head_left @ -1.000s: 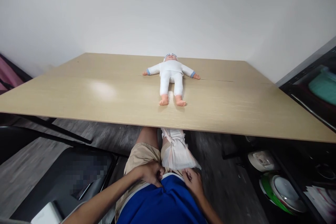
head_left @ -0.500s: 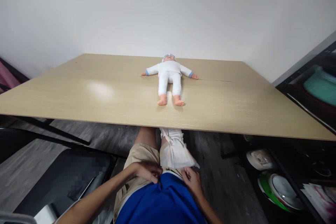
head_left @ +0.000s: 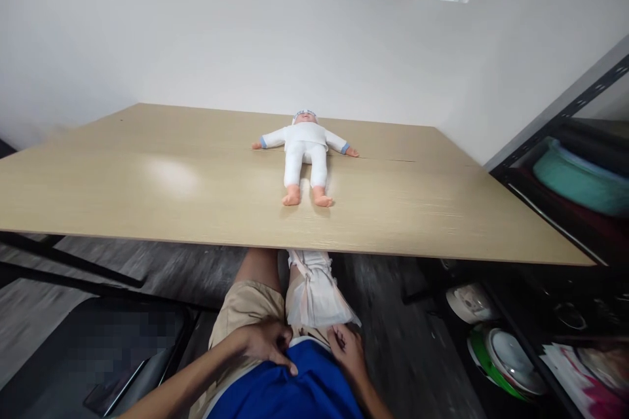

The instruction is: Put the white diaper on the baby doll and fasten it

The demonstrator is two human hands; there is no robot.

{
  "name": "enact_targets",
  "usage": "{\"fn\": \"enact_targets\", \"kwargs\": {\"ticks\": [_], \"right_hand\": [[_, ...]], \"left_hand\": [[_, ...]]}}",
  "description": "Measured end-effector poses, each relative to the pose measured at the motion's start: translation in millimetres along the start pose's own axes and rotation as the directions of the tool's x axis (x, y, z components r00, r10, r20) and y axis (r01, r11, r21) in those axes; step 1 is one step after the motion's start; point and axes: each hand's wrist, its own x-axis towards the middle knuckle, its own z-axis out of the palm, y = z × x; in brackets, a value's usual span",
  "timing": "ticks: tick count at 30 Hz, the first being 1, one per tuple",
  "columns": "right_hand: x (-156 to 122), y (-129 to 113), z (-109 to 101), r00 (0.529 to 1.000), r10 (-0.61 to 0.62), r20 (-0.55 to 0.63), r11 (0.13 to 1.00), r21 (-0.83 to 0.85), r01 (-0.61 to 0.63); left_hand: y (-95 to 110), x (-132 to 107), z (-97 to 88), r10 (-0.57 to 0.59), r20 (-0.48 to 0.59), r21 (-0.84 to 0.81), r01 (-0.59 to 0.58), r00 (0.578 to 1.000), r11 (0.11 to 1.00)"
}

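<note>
A baby doll (head_left: 305,144) in a white top and trousers lies on its back on the table, arms spread and bare feet towards me. Across my thigh rests a white diaper (head_left: 320,298), partly folded and crumpled, its far end under the table edge. My left hand (head_left: 269,343) lies at my lap, thumb stretched out against the blue shirt (head_left: 295,386) and fingers loosely bent, holding nothing visible. Close to the diaper's near edge is my right hand (head_left: 348,348), palm turned up, fingers loosely curled and apart, with nothing visible in it.
The wooden table (head_left: 147,209) stands against a white wall. At the left is a black chair (head_left: 98,334) with a phone (head_left: 115,393) on it. A dark shelf on the right holds a teal basin (head_left: 582,177) and lidded containers (head_left: 514,360).
The view has shifted, so the doll and table appear slightly lower and further left. My left thumb has stretched out over the shirt. The diaper stays on my thigh.
</note>
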Motion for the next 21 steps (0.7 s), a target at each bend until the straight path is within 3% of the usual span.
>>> {"fn": "enact_targets", "kwargs": {"ticks": [4,8,13,21], "right_hand": [[3.6,4.1,1.9,1.0,-0.014,0.0,1.0,0.003,0.014],[6.9,7.8,3.7,0.999,-0.033,0.0,0.999,0.006,0.033],[7.6,9.1,4.9,0.999,-0.037,-0.022,0.999,0.002,0.037],[10.5,12.7,6.4,1.0,-0.018,-0.025,0.999,0.035,0.019]], "left_hand": [[3.5,7.6,3.7,-0.162,0.029,0.023,0.162,0.986,0.987],[-1.0,21.9,10.2,-0.23,-0.008,0.053,0.23,0.973,0.972],[-8.5,31.7,17.1,-0.232,-0.036,0.075,0.234,0.972,0.969],[-11.9,23.3,12.1,-0.206,-0.071,0.036,0.209,0.976,0.977]]}}
